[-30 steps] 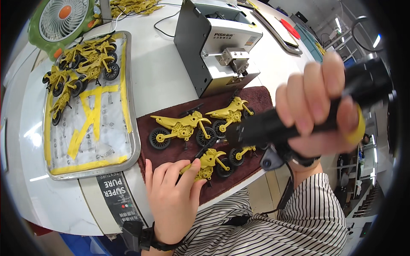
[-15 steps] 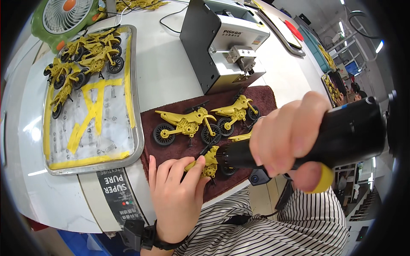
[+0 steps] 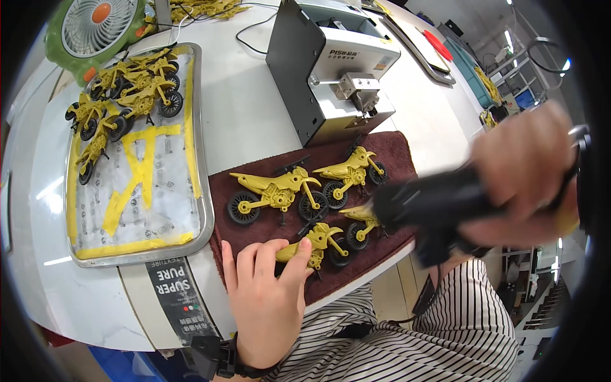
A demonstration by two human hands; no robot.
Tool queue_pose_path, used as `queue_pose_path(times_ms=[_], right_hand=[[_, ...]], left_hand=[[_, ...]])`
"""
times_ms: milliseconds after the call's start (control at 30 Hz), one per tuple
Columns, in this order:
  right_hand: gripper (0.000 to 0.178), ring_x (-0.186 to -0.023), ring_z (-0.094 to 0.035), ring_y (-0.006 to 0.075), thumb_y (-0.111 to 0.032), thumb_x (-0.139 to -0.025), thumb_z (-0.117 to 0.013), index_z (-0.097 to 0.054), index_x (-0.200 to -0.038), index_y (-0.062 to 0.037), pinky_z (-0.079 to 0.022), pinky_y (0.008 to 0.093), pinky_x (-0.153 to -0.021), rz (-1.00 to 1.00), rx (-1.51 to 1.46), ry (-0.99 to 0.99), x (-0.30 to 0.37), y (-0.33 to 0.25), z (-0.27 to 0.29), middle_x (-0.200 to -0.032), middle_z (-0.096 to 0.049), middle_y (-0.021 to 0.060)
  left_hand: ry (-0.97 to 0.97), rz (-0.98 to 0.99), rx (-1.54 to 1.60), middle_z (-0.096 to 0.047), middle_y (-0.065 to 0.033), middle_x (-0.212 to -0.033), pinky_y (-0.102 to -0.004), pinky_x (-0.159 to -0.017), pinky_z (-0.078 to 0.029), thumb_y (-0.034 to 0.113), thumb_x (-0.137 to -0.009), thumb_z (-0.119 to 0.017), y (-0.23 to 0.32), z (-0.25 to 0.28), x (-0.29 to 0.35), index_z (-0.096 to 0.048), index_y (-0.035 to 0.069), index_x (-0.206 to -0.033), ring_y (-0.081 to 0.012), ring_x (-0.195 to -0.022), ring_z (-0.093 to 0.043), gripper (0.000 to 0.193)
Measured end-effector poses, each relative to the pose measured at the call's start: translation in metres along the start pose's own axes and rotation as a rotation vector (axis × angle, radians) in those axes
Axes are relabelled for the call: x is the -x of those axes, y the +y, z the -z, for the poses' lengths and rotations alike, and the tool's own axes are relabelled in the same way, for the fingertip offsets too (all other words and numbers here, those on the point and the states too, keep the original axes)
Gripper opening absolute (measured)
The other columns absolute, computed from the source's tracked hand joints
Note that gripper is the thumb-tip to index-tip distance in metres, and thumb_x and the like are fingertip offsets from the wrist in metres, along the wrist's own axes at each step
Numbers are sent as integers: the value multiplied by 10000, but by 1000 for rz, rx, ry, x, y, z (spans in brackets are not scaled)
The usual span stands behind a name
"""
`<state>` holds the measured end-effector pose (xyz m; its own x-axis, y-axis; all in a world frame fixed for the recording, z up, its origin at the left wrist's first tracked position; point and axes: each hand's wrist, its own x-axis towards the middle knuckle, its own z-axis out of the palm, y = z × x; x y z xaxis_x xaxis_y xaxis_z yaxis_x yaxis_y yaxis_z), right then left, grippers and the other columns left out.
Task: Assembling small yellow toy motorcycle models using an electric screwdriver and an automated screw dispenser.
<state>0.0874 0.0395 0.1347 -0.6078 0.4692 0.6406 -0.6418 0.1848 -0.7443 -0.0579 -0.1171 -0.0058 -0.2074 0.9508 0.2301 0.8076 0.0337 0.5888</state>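
My left hand (image 3: 264, 312) lies at the towel's near edge, its thumb and index finger pressed on the rear of a yellow toy motorcycle (image 3: 317, 247) with black wheels. That motorcycle lies on its side. Blurred by motion, my right hand (image 3: 525, 156) grips a black handheld power screwdriver (image 3: 439, 200), held in the air to the right of the motorcycle. The screwdriver's tip is too smeared to make out. More toy motorcycles (image 3: 277, 191) lie behind on the brown towel (image 3: 356, 272); the screwdriver partly covers one motorcycle (image 3: 358, 235) at the right.
A metal-rimmed tray (image 3: 206, 210) at the left holds a pile of yellow motorcycles (image 3: 149, 89). Beyond the towel stands a grey-and-black boxy machine (image 3: 353, 57). A green fan (image 3: 58, 44) stands at the far left. Beyond the machine are more trays (image 3: 414, 48).
My right hand has pulled the screwdriver up and to the right, off the held motorcycle, uncovering its front wheel and the motorcycle behind. My left hand has stayed nearly in place.
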Motion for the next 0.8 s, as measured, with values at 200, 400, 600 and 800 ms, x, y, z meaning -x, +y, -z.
queue_pose_path(times_ms=[200,400,600,800], right_hand=[[108,-639,-363,114,-130,-828,-489,-404,-821,-65,-314,284,-670,-4,179,147,-60,-7,63,-721,-339,7],[110,-519,-515,129,-168,-787,-582,-552,-807,-64,-433,264,-539,-43,339,444,-71,58,73,-642,-525,26],[91,-513,-508,146,-156,-794,-571,-534,-811,-75,-431,271,-535,-70,340,423,-61,52,72,-645,-524,33],[167,-554,-428,110,-177,-850,-520,-382,-869,-85,-355,273,-574,-203,164,81,-3,18,24,-703,-426,9]], left_hand=[[3,54,-9,-545,-39,-963,-543,-996,-283,134,-678,-709,-2,-4,0,-657,143,-1032,-254,-936,-498,357],[-7,42,-28,-534,-35,-967,-537,-987,-309,151,-680,-717,-1,-2,-2,-665,140,-1015,-249,-928,-497,340],[3,35,-8,-540,-33,-960,-533,-987,-309,146,-676,-718,0,-2,-2,-666,138,-1016,-246,-934,-496,344],[1,37,-18,-538,-27,-955,-530,-995,-304,151,-672,-716,-2,-4,-2,-665,145,-1018,-234,-943,-488,350]])
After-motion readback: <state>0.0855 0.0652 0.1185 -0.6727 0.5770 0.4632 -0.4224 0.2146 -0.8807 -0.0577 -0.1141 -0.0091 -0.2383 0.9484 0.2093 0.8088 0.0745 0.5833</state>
